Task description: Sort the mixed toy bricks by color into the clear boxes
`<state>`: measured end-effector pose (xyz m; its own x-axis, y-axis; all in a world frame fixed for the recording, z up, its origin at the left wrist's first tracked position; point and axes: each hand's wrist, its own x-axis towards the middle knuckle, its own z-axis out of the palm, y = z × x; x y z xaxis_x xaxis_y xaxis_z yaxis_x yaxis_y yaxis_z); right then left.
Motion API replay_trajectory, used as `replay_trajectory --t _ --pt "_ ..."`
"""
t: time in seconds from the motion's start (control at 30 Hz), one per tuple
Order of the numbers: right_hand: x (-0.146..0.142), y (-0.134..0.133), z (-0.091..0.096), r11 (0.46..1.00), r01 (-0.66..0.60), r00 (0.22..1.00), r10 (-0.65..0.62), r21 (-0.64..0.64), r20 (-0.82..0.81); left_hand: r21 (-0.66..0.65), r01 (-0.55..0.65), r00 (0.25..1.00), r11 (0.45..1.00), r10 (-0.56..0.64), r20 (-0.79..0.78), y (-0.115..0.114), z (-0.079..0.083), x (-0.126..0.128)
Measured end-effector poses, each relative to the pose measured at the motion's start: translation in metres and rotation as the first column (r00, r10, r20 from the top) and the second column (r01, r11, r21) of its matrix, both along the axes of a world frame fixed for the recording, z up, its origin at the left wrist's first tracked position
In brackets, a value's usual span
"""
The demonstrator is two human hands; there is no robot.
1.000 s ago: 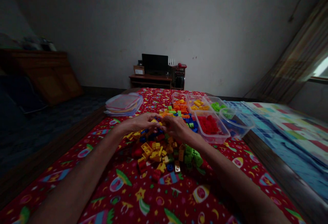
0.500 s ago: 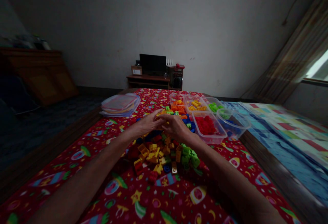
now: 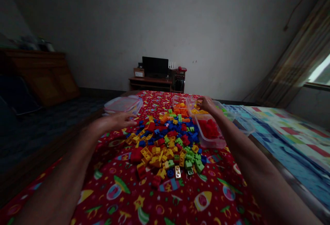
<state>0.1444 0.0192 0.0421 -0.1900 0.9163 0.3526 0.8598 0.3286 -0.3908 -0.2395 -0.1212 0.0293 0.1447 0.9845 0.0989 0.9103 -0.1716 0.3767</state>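
A wide heap of red, yellow, blue and green toy building bricks lies on the red patterned tablecloth. My left hand hovers at the heap's left side, near the stacked clear lids; its fingers are stretched out and nothing shows in them. My right hand is over the clear box of yellow bricks, fingers curled down and drawn together. Whatever those fingertips hold blends with the yellow bricks below and cannot be made out.
Close by stand a clear box of red bricks, one of orange bricks and one of green bricks, partly covered by my right arm. A round clear tub stands at the table's right edge. A bed lies beyond.
My hands were together above the heap and have moved apart. The left went to the left side, the right went right and away to the yellow bricks' box. More of the heap shows.
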Motion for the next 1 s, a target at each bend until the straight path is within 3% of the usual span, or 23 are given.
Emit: replay_trajectory --t 0.1,0.17,0.27,0.37,0.5,0.63,0.77,1.0 --pt "0.006 0.006 0.009 0.989 0.067 0.996 -0.075 0.128 0.054 -0.147 -0.012 0.995 0.989 -0.003 -0.1 0.001 -0.008 -0.009" --pt "0.006 -0.001 0.014 0.979 0.079 0.996 -0.088 0.19 0.036 -0.254 -0.094 0.991 0.963 0.066 -0.115 0.002 -0.013 -0.008" --pt "0.0 -0.025 0.014 0.976 0.039 0.999 -0.034 0.213 -0.027 -0.424 -0.184 0.982 0.887 0.183 -0.045 0.001 -0.02 0.0" --pt "-0.011 -0.051 0.006 0.968 -0.072 0.995 0.087 0.242 -0.054 -0.49 -0.173 0.983 0.854 0.179 -0.036 0.002 -0.026 0.01" --pt "-0.029 -0.077 -0.009 0.955 -0.227 0.973 0.231 0.192 0.004 -0.41 -0.089 0.985 0.908 0.018 -0.173 0.007 -0.029 0.013" --pt "-0.05 -0.1 -0.014 0.925 -0.362 0.932 0.354 0.114 0.085 -0.307 0.007 0.981 0.952 -0.067 -0.184 0.011 -0.027 0.011" --pt "-0.064 -0.122 -0.016 0.867 -0.499 0.859 0.494 0.006 0.133 -0.223 0.076 0.991 0.972 -0.099 -0.093 0.011 -0.021 0.018" --pt "-0.071 -0.124 -0.041 0.832 -0.554 0.802 0.541 -0.022 0.253 -0.162 0.239 0.957 0.957 -0.203 0.208 0.013 -0.024 0.044"
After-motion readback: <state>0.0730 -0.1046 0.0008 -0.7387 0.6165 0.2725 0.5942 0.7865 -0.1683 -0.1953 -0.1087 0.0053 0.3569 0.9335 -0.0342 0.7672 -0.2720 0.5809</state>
